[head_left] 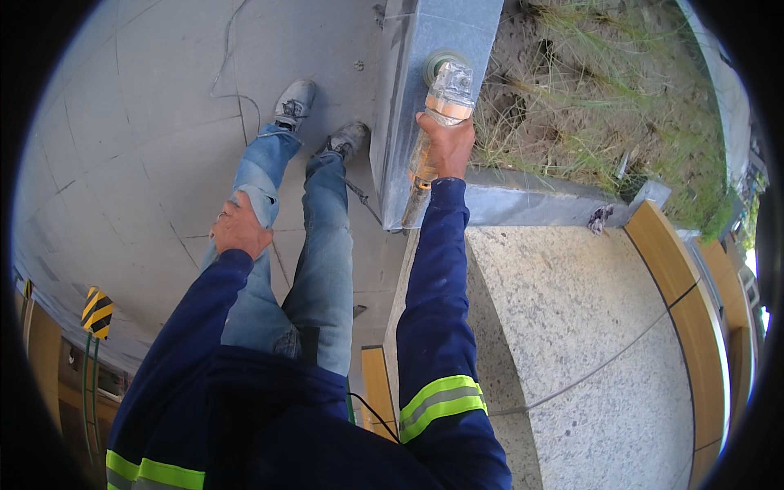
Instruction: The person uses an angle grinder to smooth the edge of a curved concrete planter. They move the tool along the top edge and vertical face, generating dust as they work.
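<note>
My right hand (451, 145) is wrapped round an angle grinder (423, 163) with a worn orange-and-silver body. The grinder's round disc (446, 65) lies against the top of a grey stone ledge (412, 28), and its rear end points back toward me. My left hand (240, 225) rests on the knee of my faded blue jeans (320, 253), with nothing seen in it. Its fingers bend over the side of the leg and are partly hidden.
Right of the ledge is a soil bed with grass (596, 90). A speckled stone block (588, 327) with curved wooden slats (674, 269) stands nearer, crossed by a grey cable (604, 371). Another cord (224, 61) trails over the paving. A black-and-yellow striped marker (97, 313) stands left.
</note>
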Tool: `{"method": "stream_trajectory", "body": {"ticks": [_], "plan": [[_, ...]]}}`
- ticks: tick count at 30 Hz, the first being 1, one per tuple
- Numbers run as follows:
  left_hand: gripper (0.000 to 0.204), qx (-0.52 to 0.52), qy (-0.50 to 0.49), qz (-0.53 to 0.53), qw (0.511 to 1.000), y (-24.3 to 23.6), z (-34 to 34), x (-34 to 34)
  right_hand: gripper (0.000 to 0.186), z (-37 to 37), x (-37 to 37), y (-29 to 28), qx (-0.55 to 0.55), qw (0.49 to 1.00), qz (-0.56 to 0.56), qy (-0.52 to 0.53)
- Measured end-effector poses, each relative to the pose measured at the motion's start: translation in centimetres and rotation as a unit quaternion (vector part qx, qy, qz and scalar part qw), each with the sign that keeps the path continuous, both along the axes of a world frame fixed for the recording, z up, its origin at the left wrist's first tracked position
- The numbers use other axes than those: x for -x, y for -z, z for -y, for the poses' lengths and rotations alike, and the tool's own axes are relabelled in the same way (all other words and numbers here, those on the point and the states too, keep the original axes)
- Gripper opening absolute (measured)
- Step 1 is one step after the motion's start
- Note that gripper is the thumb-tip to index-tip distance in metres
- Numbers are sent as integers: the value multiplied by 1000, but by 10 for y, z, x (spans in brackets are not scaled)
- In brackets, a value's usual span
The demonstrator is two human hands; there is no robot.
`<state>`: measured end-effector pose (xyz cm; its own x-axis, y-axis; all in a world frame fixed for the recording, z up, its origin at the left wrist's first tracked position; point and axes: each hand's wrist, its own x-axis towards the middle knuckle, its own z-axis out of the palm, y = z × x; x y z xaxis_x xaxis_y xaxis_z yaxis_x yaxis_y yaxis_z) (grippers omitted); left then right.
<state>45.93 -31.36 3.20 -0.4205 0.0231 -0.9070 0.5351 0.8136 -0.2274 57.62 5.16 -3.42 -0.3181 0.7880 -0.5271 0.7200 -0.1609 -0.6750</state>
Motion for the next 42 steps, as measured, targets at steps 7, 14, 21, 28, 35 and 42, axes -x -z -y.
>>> {"method": "stream_trajectory", "body": {"ticks": [7,14,21,28,35,42], "plan": [[106,-4,-12,9,1000,4,5,0,52,4,-17,0,-20,998,52,-21],[106,18,28,2,999,1,-1,-1,50,-6,11,6,-15,1000,20,-12],[102,-4,-3,-10,1000,3,6,-2,49,-9,-5,-4,-3,1000,3,25],[102,21,21,-5,1000,0,-2,1,52,1,18,-12,-9,997,72,-31],[105,19,14,11,1000,0,-3,1,56,-6,16,9,-16,1000,2,19],[106,13,-2,6,1000,1,5,1,53,7,22,-1,-24,998,46,-30]]}}
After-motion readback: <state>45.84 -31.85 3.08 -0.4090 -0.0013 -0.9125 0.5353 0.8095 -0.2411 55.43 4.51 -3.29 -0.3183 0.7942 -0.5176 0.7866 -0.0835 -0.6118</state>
